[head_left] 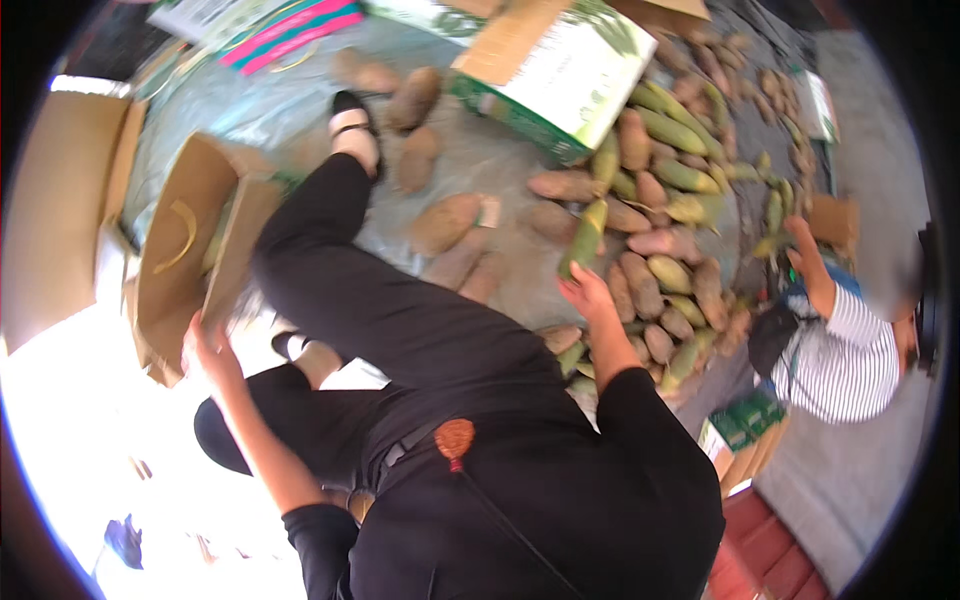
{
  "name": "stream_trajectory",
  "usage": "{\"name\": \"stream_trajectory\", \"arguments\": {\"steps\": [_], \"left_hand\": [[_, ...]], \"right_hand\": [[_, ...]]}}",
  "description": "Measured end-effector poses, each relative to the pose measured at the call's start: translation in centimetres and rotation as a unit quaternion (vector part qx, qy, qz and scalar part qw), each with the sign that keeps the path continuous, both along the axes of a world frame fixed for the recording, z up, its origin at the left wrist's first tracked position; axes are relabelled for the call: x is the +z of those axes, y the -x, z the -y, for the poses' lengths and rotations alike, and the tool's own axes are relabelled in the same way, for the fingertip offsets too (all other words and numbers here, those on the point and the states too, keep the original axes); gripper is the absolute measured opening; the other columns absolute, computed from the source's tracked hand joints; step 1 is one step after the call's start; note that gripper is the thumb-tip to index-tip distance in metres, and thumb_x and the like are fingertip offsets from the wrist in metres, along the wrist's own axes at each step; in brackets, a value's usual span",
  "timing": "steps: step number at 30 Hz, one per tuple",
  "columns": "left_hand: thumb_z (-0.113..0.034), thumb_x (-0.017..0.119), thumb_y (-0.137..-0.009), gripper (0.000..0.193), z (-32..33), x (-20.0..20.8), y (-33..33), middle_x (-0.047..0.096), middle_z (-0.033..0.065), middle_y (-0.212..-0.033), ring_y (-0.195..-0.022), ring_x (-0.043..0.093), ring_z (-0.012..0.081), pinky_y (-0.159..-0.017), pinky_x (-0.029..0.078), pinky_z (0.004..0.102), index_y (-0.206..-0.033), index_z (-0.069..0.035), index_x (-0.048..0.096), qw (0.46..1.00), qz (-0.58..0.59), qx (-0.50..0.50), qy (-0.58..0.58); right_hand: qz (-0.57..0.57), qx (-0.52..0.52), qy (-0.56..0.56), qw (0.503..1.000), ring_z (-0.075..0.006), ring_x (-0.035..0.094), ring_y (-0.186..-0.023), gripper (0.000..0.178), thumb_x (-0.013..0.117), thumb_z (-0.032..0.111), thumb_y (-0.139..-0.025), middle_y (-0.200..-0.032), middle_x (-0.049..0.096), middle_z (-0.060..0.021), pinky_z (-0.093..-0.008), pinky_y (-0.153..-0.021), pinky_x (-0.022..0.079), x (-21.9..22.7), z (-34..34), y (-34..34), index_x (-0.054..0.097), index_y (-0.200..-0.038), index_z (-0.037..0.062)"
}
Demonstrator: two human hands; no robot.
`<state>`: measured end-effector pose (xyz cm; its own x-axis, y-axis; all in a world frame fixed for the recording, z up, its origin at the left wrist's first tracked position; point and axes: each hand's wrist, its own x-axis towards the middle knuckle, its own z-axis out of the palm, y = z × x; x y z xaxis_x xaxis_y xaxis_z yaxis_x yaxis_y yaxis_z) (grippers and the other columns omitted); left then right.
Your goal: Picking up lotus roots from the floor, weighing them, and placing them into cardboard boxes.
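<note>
My right hand (pixel 590 297) is closed round the lower end of a long green-yellow gourd, cucumber-shaped (pixel 586 238), its tip pointing away from me over the pile. Beneath and beside it lie several similar green gourds (pixel 670 130) mixed with brown-pink, potato-like produce (pixel 640 285). At the left, my left hand (pixel 207 352) grips the near edge of an open cardboard box (pixel 180 255), its fingertips partly smeared by motion. Most of the box's inside is hidden behind its raised flap.
A white-and-green carton (pixel 560 75) stands at the far side of the pile. Loose brown pieces (pixel 450 222) lie on the plastic sheet near my outstretched foot. Another person in a striped shirt (pixel 840 350) reaches toward the pile from the right. Small green-topped cartons (pixel 745 425) stand nearby.
</note>
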<state>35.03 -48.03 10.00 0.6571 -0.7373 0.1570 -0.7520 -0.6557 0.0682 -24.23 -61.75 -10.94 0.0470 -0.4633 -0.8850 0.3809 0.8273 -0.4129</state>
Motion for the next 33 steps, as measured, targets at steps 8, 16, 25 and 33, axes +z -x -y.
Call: {"name": "stream_trajectory", "arguments": {"steps": [8,16,25,33], "left_hand": [[-0.02,0.063,-0.082,0.04,1.3,2.3,2.5,0.059,0.0087,-0.109,-0.11,0.052,0.0267,-0.101,0.03,0.0439,-0.12,-0.016,0.053,1.0,0.004,0.009,-0.027],[-0.022,0.064,-0.082,0.044,1.1,2.4,2.3,0.058,0.0075,-0.113,-0.111,0.051,0.0266,-0.102,0.028,0.046,-0.123,-0.017,0.052,1.0,-0.018,-0.003,-0.023],[-0.027,0.06,-0.084,0.043,0.7,1.3,0.9,0.058,0.0103,-0.116,-0.111,0.051,0.031,-0.099,0.031,0.0445,-0.125,-0.016,0.053,0.999,-0.008,-0.032,-0.015],[-0.027,0.059,-0.085,0.041,0.4,0.7,0.4,0.059,0.0084,-0.115,-0.109,0.053,0.0296,-0.095,0.034,0.0447,-0.124,-0.016,0.053,0.999,0.003,-0.047,-0.01]], "right_hand": [[-0.07,0.273,0.076,0.957,-0.0142,0.057,-0.095,0.034,0.066,0.024,-0.084,-0.105,0.06,-0.0012,-0.0309,-0.081,0.045,5.9,1.0,-4.4,0.056,-0.112,0.0078],[-0.041,0.441,0.393,0.806,-0.0121,0.053,-0.098,0.05,0.065,0.011,-0.079,-0.11,0.058,-0.0035,-0.0276,-0.085,0.044,19.3,13.3,-21.3,0.05,-0.125,-0.0002],[-0.137,0.451,0.724,0.504,-0.0311,0.058,-0.095,0.045,0.073,0.025,-0.069,-0.098,0.062,-0.0127,-0.0395,-0.081,0.046,28.1,16.5,-41.9,0.062,-0.109,0.0079],[-0.155,0.253,0.718,0.629,-0.0289,0.059,-0.093,0.031,0.07,0.017,-0.073,-0.096,0.061,-0.0114,-0.0394,-0.078,0.047,19.5,13.0,-34.5,0.063,-0.102,0.0072]]}}
